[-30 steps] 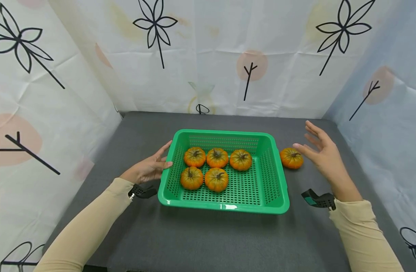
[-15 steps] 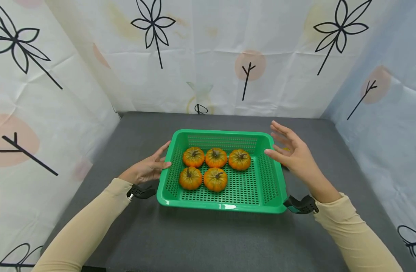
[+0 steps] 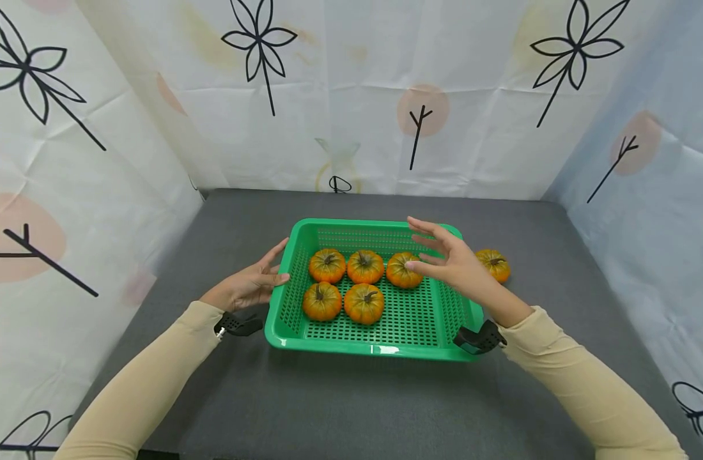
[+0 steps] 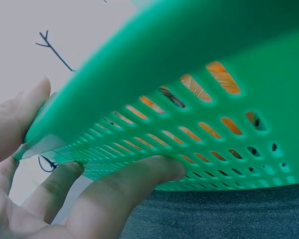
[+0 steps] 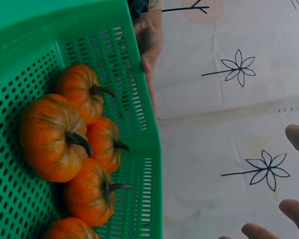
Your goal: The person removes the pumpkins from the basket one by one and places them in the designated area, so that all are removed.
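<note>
A green plastic basket (image 3: 328, 349) with slotted walls stands mid-table, several small orange pumpkins (image 3: 363, 304) grouped in its left and middle part. My left hand (image 3: 250, 281) holds its left end. In the left wrist view the thumb lies at the rim and a finger (image 4: 124, 189) presses the slotted wall from outside. Over the basket's right side hovers my right hand (image 3: 452, 259), fingers spread and holding nothing; its thumb overlaps the rightmost pumpkin in the head view. Another pumpkin (image 3: 494, 265) sits on the table beyond the basket's right end, partly behind the right wrist.
The grey table (image 3: 328, 409) extends around the basket. White cloth walls (image 3: 363, 115) with flower and tree drawings enclose its back and both sides. Each wrist wears a black strap, such as the right strap (image 3: 479, 338).
My right hand has swept left from above the lone pumpkin to over the basket's right side, uncovering that pumpkin again. The left hand and the basket stay in place.
</note>
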A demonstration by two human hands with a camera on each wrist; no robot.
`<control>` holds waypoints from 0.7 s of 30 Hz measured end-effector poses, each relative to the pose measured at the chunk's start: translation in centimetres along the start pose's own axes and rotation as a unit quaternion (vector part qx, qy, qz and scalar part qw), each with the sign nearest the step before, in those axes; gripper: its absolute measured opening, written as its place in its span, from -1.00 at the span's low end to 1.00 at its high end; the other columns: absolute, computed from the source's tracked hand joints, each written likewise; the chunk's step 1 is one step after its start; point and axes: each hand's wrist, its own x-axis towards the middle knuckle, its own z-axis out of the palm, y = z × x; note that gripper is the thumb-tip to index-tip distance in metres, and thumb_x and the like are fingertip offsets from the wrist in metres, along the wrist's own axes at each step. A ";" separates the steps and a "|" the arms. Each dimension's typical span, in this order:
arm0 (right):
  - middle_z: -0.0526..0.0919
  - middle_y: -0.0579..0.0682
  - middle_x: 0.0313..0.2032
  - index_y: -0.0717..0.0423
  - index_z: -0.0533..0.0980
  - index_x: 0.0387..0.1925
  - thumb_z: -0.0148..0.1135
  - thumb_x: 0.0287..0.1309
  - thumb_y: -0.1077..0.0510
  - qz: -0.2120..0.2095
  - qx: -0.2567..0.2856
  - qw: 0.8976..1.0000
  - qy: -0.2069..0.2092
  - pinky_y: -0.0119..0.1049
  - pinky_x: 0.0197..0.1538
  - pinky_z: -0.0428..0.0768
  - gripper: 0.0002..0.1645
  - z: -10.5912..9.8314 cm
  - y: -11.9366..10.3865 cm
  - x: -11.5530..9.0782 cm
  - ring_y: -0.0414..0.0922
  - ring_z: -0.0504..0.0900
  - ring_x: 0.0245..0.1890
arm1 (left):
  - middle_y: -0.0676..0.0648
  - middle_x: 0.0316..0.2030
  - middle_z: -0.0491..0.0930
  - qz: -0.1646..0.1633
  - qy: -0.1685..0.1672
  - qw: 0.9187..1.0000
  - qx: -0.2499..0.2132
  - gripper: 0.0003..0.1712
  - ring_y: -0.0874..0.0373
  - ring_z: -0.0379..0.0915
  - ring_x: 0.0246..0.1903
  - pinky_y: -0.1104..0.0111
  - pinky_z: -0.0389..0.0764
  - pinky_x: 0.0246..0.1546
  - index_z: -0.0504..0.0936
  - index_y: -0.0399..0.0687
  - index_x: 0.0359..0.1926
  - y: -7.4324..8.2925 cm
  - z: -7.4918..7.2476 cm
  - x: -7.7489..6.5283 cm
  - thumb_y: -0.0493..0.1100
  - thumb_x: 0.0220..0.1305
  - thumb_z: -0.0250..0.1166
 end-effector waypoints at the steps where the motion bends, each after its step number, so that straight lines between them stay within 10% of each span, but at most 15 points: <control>1: 0.14 0.05 0.45 0.01 0.13 0.47 0.30 0.21 0.24 0.001 0.004 1.000 -0.009 0.08 0.35 0.36 -0.13 0.1 0.1 0.2 0.11 0.17 0.43 | -0.24 0.51 -0.20 0.000 0.000 1.000 0.000 0.05 -0.06 0.55 0.07 -0.03 0.62 -0.01 -0.43 0.58 0.49 0.0 0.0 0.0 -0.40 0.44 0.01; 21: 0.18 0.16 0.43 -0.05 0.17 0.46 0.37 0.16 0.05 0.042 -0.048 0.983 -0.170 0.24 0.35 0.27 -0.11 3.0 3.0 3.7 0.24 0.18 0.40 | -0.26 0.51 -0.22 0.001 -0.002 1.000 0.000 0.05 -0.02 0.58 0.02 0.02 0.65 -0.05 -0.42 0.55 0.49 0.2 0.1 -0.1 -0.41 0.43 0.02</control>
